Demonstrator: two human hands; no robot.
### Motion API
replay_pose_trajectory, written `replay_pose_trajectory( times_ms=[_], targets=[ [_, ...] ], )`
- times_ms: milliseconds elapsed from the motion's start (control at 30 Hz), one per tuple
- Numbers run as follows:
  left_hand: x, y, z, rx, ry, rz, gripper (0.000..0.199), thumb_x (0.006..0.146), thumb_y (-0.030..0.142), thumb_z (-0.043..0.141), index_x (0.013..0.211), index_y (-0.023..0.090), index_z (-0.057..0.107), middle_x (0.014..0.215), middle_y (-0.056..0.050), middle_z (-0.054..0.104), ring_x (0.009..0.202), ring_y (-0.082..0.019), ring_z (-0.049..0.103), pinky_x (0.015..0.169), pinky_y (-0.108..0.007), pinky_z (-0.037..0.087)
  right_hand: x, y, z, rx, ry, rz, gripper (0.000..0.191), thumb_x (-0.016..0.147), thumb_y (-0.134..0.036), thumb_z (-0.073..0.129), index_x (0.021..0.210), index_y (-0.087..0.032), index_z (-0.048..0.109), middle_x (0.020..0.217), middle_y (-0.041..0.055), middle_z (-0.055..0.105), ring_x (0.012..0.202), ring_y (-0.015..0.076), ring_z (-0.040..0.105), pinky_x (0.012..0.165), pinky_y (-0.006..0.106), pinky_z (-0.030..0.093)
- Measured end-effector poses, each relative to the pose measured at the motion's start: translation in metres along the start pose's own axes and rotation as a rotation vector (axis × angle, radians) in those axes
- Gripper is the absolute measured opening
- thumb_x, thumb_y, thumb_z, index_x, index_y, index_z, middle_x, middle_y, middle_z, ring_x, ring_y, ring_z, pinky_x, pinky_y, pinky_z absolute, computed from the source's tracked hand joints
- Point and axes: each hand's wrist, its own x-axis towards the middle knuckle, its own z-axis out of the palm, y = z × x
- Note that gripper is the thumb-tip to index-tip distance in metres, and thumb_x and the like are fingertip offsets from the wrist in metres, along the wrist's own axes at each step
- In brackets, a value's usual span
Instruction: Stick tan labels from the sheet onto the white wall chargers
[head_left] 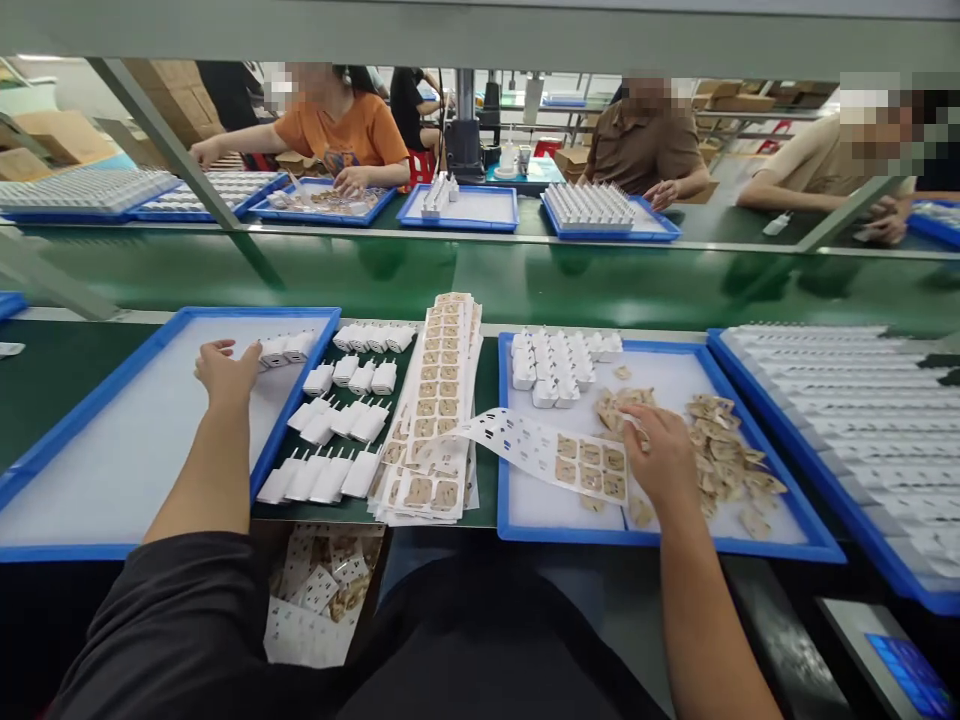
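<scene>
My left hand is over the left tray, its fingers apart with nothing visible between them. Its thumb side is beside a short row of white charger plugs, seemingly touching the nearest one. My right hand grips the right end of a sticker sheet. Tan stickers remain at that end, while the left part is bare white with dark printed marks. The sheet slants from the stack of sticker sheets over the right tray. Beneath and beside my right hand lie piles of loose tan pieces.
Several rows of white chargers lie between the blue-rimmed left tray and the stack. More chargers stand in the right tray. A full tray sits far right. Beyond the green divider, co-workers sit by other trays.
</scene>
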Motion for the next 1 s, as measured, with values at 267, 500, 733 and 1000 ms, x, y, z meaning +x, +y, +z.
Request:
replay_pose_trajectory(
  times_ms=[267, 500, 733, 1000],
  targets=[
    [-0.112, 0.160, -0.015, -0.240, -0.645, 0.508, 0.030, 0.091, 0.043, 0.062, 0.113, 0.024, 0.068, 0.119, -0.001, 0.072, 0.109, -0.025, 0.065, 0.093, -0.036, 0.050, 0.000, -0.044, 0.025, -0.038, -0.459, 0.019, 0.017, 0.089, -0.024, 0.059, 0.103, -0.021, 0.068, 0.105, 0.0113, 0.066, 0.106, 0.0331, 0.057, 0.086, 0.046, 0.045],
    [-0.237, 0.278, -0.009, -0.197, -1.187, 1.046, 0.034, 0.093, 0.029, 0.058, 0.124, 0.019, 0.066, 0.128, -0.009, 0.069, 0.121, -0.030, 0.063, 0.100, -0.039, 0.048, -0.005, -0.042, 0.029, -0.013, -0.488, 0.043, 0.012, 0.089, -0.021, 0.059, 0.099, -0.021, 0.065, 0.106, 0.0111, 0.065, 0.106, 0.0317, 0.056, 0.088, 0.045, 0.043],
    [-0.270, 0.295, 0.041, -0.083, -1.238, 1.067, 0.045, 0.080, 0.006, 0.057, 0.123, 0.012, 0.064, 0.129, -0.017, 0.067, 0.122, -0.032, 0.062, 0.100, -0.040, 0.049, -0.006, -0.038, 0.034, 0.119, -0.459, 0.075, 0.010, 0.084, -0.015, 0.060, 0.089, -0.021, 0.065, 0.092, 0.0079, 0.065, 0.092, 0.0271, 0.059, 0.084, 0.041, 0.045],
    [-0.259, 0.295, 0.049, -0.233, -1.317, 0.806, 0.032, 0.084, 0.016, 0.058, 0.115, 0.018, 0.068, 0.108, -0.008, 0.076, 0.104, -0.024, 0.070, 0.090, -0.032, 0.052, 0.001, -0.044, 0.020, 0.384, -0.337, 0.061, 0.013, 0.092, -0.020, 0.051, 0.096, -0.022, 0.063, 0.091, 0.0048, 0.066, 0.083, 0.0204, 0.063, 0.076, 0.034, 0.051]
  ],
)
